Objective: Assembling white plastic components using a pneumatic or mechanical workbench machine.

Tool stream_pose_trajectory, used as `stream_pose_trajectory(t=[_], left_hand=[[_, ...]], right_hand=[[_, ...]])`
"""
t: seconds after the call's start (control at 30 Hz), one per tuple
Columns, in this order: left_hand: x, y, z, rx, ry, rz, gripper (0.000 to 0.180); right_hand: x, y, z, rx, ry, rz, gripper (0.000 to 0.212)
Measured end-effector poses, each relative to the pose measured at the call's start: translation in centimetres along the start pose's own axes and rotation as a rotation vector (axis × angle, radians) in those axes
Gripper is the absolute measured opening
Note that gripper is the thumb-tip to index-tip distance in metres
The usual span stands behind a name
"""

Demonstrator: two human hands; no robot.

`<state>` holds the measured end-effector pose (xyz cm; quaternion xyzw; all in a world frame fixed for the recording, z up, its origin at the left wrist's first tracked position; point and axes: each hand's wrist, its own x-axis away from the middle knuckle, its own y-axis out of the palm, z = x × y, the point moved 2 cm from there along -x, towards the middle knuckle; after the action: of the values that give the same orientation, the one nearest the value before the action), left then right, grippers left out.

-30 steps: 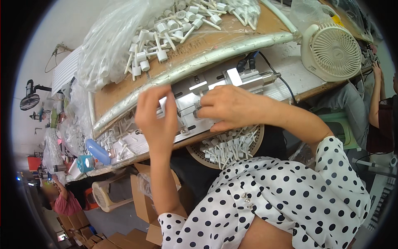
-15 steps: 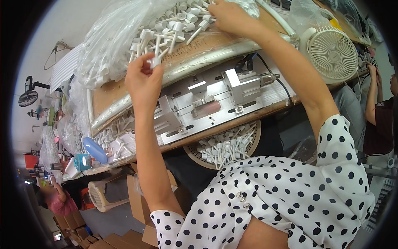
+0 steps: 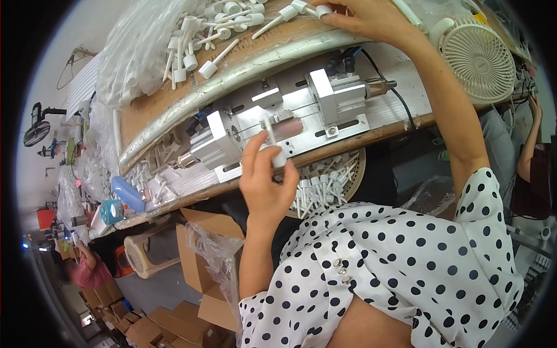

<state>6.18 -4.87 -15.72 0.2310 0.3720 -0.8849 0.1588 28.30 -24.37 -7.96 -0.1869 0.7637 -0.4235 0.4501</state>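
"What have the hands got?"

"From my station I see the left hand (image 3: pixel 267 182) near the middle of the frame, thumb and fingers clamped on a white capped stick (image 3: pixel 278 156). The cap sits in the grip and the stem points up, in front of the metal fixture (image 3: pixel 325 95). Whether they touch, I can't tell."

"And the right?"

"The right hand (image 3: pixel 368 20) is at the top edge, right of centre, fingertips at a white cap (image 3: pixel 324 10). I can't tell whether they have closed on it."

"What about the containers?"

"Below the fixture, right of centre, I have a round beige basket (image 3: pixel 362 168) heaped with white sticks and caps (image 3: pixel 325 188), its near side hidden by the dotted shirt (image 3: pixel 394 249). Across the top, a brown tray (image 3: pixel 142 123) with a pale raised rim carries loose capped pieces (image 3: pixel 232 20), lying every which way."

"Anything bagged or boxed?"

"Upper left, a clear plastic bag (image 3: pixel 136 43) lies over the tray's end, with white shapes showing through low down. Lower left of centre, a cardboard box (image 3: pixel 190 264) has its flaps spread and crumpled clear plastic (image 3: pixel 217 249) spilling over them."
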Motion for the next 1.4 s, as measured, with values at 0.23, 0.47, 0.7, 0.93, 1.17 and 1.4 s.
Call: stream_pose_trajectory(t=[0.23,0.47,0.7,0.93,1.17,1.4], left_hand=[[-1.0,1.6,-0.4,-0.148,0.086,-0.049,0.021],[-2.5,1.0,0.7,-0.207,0.106,-0.187,0.026],[-14.5,-3.3,-4.4,-0.376,0.356,0.07,0.021],[-16.8,-3.8,-6.1,-0.217,0.126,-0.122,0.019],[-9.6,-6.6,-3.7,0.333,-0.265,0.038,0.02],[-1.1,-3.4,-0.8,0.198,-0.095,0.028,0.028]], right_hand=[[1.2,-1.2,-3.7,-0.143,0.048,0.06,0.026],[3.0,-1.8,-5.7,-0.245,-0.02,0.16,0.023],[4.8,1.8,-11.1,-0.495,-0.226,0.059,0.018],[5.0,7.6,-12.8,-0.252,-0.414,-0.03,0.02],[4.4,8.1,-13.3,-0.147,-0.337,-0.18,0.013],[-4.7,5.6,-4.2,0.534,-0.166,0.106,0.021]])
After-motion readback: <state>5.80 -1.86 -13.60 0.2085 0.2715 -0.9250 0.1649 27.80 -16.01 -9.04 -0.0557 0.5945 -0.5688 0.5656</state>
